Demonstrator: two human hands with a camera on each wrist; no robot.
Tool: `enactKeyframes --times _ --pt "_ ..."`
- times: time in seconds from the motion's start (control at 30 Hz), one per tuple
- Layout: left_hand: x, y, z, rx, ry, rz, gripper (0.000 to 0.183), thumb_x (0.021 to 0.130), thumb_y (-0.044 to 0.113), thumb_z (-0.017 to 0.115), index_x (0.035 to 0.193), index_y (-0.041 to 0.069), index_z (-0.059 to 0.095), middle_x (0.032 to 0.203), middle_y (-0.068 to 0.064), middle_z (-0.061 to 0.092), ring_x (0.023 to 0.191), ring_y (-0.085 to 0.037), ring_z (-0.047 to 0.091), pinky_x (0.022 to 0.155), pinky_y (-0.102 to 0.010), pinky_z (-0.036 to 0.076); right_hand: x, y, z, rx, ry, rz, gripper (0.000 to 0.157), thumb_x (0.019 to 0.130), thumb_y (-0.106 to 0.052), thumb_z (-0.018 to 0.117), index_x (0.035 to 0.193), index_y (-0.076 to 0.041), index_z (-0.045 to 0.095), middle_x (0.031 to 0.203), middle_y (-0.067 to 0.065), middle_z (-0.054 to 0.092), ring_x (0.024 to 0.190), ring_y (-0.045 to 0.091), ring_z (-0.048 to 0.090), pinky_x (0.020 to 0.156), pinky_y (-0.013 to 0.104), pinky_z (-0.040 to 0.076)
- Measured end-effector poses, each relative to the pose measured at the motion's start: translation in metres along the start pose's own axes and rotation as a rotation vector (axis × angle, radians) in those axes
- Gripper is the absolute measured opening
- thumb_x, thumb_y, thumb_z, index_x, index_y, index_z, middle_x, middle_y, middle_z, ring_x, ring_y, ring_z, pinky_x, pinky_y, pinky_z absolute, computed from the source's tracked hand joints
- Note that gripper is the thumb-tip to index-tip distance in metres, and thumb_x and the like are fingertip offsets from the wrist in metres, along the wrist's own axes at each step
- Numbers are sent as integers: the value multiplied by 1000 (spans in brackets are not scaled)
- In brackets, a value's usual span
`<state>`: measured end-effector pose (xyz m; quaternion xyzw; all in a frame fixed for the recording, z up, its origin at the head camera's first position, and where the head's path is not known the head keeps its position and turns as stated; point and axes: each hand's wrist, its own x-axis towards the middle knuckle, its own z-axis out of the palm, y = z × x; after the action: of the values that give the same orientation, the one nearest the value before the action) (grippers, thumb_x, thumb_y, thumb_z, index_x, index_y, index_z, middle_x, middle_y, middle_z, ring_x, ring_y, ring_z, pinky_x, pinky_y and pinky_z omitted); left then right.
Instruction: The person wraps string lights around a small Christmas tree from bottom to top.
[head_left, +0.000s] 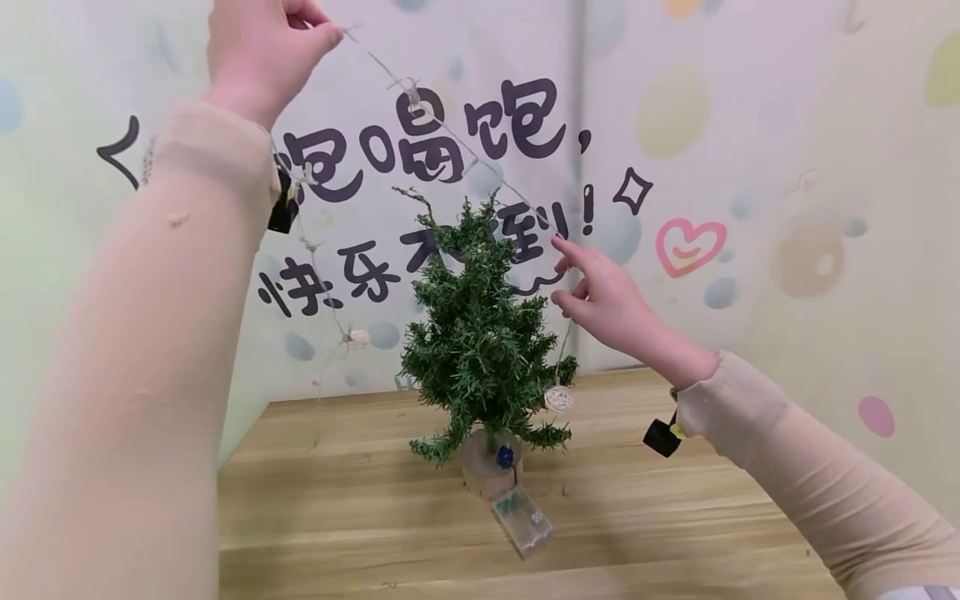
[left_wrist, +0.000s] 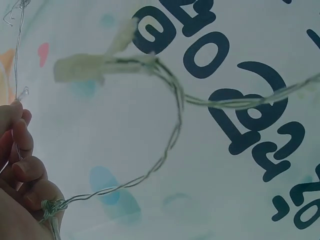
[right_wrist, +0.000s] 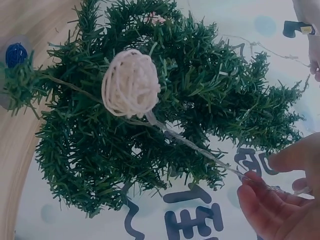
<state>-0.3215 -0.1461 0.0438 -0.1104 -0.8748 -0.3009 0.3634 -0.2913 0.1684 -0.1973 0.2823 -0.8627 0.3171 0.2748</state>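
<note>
High at the upper left of the head view, my left hand (head_left: 266,50) pinches a thin wire light string (head_left: 450,133) between thumb and fingers. The left wrist view shows the twisted wire (left_wrist: 125,185) running from this hand. My right hand (head_left: 615,300) is right of a small green artificial Christmas tree (head_left: 480,325), its index finger extended. The wire crosses that hand's fingers, thumb apart from it in the right wrist view. Below the hand, a white wicker ball (right_wrist: 131,84) hangs on the string against the tree.
The tree's round wooden base (head_left: 491,479) stands on a wood-grain table (head_left: 337,500). A blue ball (head_left: 505,457) and a clear battery box (head_left: 522,521) are at the base. Another pale ball (head_left: 357,338) hangs left of the tree. Behind is a printed wall (head_left: 810,317).
</note>
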Motion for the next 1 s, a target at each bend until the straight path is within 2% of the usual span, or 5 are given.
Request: enactKeyframes --times 0.07,0.33,0.67,0.83,1.0 --pt "1 -1 2 44 -4 5 10 80 39 57 79 30 62 70 17 50 70 -1 39 67 -21 28 0 2 1 2 -4 8 67 81 -7 61 138 -18 29 103 0 51 57 8 54 54 26 46" --pt "5 -28 5 277 -45 -27 44 81 46 48 110 17 64 75 17 54 81 -4 42 65 -21 33 3 9 6 -63 -45 -24 42 82 4 49 115 -23 53 81 1 56 52 9 54 49 25 44" --pt "-7 -69 17 322 -114 -90 48 82 51 47 112 17 62 92 5 60 93 -17 46 65 -27 36 -4 24 13 -139 -50 42 23 82 0 47 86 -8 68 87 3 62 61 9 58 63 29 45" --pt "-12 -76 19 320 -120 -95 46 83 48 47 112 17 62 97 2 60 90 -16 46 64 -27 37 -13 26 14 97 -143 210 20 84 -6 49 94 -5 66 86 6 64 68 17 61 61 29 49" --pt "-9 -70 14 322 -99 -83 49 81 52 47 112 17 62 75 16 52 87 -14 45 64 -26 36 -21 16 9 349 -207 328 20 84 -5 46 95 -4 63 84 12 61 61 26 62 56 34 51"
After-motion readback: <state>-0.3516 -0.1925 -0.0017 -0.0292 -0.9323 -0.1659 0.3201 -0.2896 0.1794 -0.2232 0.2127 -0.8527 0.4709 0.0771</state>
